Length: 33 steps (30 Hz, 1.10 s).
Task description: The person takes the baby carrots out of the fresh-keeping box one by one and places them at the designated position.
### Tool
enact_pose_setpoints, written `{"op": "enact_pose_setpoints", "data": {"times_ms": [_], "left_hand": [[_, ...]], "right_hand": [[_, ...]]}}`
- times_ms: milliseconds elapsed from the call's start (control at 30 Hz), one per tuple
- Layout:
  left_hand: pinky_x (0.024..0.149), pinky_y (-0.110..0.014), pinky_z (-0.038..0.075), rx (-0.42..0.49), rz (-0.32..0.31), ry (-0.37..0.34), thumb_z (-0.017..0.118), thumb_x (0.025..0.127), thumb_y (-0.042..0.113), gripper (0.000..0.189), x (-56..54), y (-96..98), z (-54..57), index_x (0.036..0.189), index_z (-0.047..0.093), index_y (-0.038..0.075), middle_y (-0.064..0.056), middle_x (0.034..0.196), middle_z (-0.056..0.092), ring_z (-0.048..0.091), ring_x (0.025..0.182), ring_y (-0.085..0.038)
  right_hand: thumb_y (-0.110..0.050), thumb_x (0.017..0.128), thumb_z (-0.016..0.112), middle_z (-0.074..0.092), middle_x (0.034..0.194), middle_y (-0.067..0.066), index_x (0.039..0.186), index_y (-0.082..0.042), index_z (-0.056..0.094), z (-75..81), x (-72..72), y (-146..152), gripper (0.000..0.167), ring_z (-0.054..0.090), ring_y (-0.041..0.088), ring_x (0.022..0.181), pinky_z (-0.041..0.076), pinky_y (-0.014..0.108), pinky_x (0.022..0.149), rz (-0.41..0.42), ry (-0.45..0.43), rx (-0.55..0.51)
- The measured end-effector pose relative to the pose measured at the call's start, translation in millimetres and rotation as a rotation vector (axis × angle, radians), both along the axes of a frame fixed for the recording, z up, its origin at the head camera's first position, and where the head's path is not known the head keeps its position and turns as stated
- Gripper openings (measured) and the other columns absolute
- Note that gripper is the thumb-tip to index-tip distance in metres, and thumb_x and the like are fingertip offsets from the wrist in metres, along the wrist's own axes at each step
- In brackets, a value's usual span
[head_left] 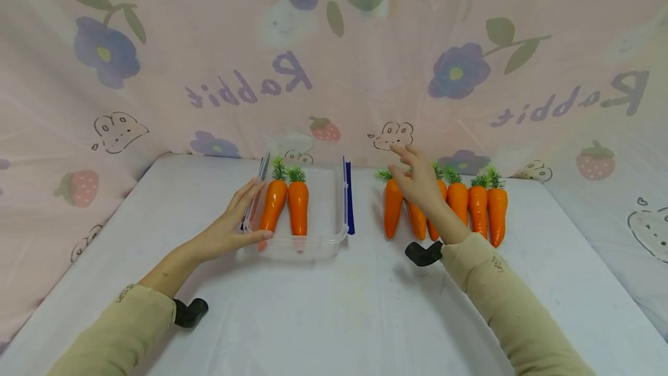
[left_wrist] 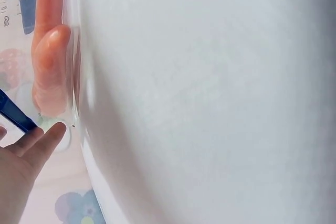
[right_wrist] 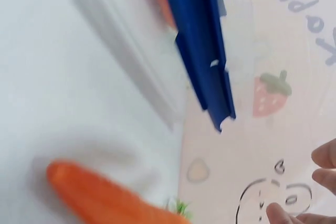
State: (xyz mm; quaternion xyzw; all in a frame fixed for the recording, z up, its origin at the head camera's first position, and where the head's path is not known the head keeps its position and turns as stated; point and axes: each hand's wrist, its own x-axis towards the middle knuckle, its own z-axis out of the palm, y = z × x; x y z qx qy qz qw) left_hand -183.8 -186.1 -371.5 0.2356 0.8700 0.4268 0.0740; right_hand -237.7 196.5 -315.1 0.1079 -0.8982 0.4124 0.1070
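Note:
A clear plastic box stands on the white table, holding two orange carrots with green tops, a left one and a right one. My left hand rests against the box's left side, fingers extended along the wall and thumb at the front rim. In the left wrist view its fingertips are by a blue side flap. My right hand is above a row of several carrots right of the box, fingers spread and holding nothing. It partly hides the carrots beneath.
A blue flap hangs outward along the box's right side, close to the row's leftmost carrot. Behind the white table rises a pink cloth with flowers and rabbits. Black wrist mounts stick out from both sleeves.

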Motion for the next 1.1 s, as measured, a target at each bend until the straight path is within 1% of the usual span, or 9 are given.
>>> {"op": "enact_pose_setpoints", "data": {"times_ms": [167,333,533,700,933,1100], "left_hand": [[0.101,-0.078,0.014,-0.002,0.005,-0.001,0.07,0.087,0.033,0.097,0.6,-0.2,0.1,0.154,0.001,0.033,0.0,0.161,-0.013,0.002,0.146,-0.041],[0.101,-0.077,0.015,-0.007,0.008,-0.002,0.07,0.086,0.035,0.097,0.6,-0.6,0.5,0.155,0.002,0.031,-0.002,0.161,-0.012,0.003,0.146,-0.042],[0.102,-0.076,0.017,-0.015,0.011,0.006,0.071,0.085,0.036,0.098,-0.1,0.4,1.2,0.155,0.003,0.027,-0.004,0.161,-0.011,0.005,0.146,-0.043],[0.102,-0.077,0.017,-0.018,0.012,0.002,0.071,0.086,0.037,0.097,0.7,0.4,2.4,0.155,0.004,0.028,-0.005,0.161,-0.011,0.005,0.145,-0.044],[0.102,-0.076,0.018,-0.021,0.012,0.005,0.071,0.086,0.038,0.097,-0.6,1.4,1.4,0.155,0.004,0.028,-0.005,0.161,-0.01,0.005,0.145,-0.043],[0.102,-0.076,0.018,-0.02,0.017,0.003,0.071,0.085,0.038,0.097,-1.2,0.4,0.6,0.155,0.004,0.028,-0.005,0.161,-0.01,0.005,0.145,-0.044]], "right_hand": [[-0.015,0.096,0.054,0.025,0.153,0.025,0.142,-0.005,0.047,5.9,-4.4,-22,0.048,0.044,0.039,0.129,0.047,0.051,0.098,0.041,0.001,-0.016],[-0.016,0.095,0.055,0.028,0.152,0.024,0.141,-0.006,0.048,8.4,-10.2,-46,0.047,0.046,0.038,0.128,0.048,0.049,0.098,0.066,-0.005,-0.014],[-0.019,0.095,0.055,0.03,0.151,0.025,0.14,-0.008,0.049,14.6,-13.4,-71,0.047,0.05,0.038,0.125,0.05,0.047,0.095,0.101,-0.011,0.031],[-0.022,0.095,0.055,0.029,0.152,0.024,0.141,-0.01,0.048,20.9,-15.9,-87,0.048,0.051,0.038,0.125,0.051,0.047,0.093,0.121,-0.056,0.064],[-0.021,0.095,0.055,0.041,0.148,0.017,0.141,-0.008,0.048,23.6,-22.8,-108,0.048,0.052,0.039,0.124,0.049,0.047,0.096,0.185,-0.09,0.128],[-0.021,0.095,0.054,0.044,0.147,0.013,0.14,-0.008,0.049,23.5,-28.8,-120,0.048,0.053,0.038,0.123,0.047,0.048,0.099,0.216,-0.099,0.166]]}}
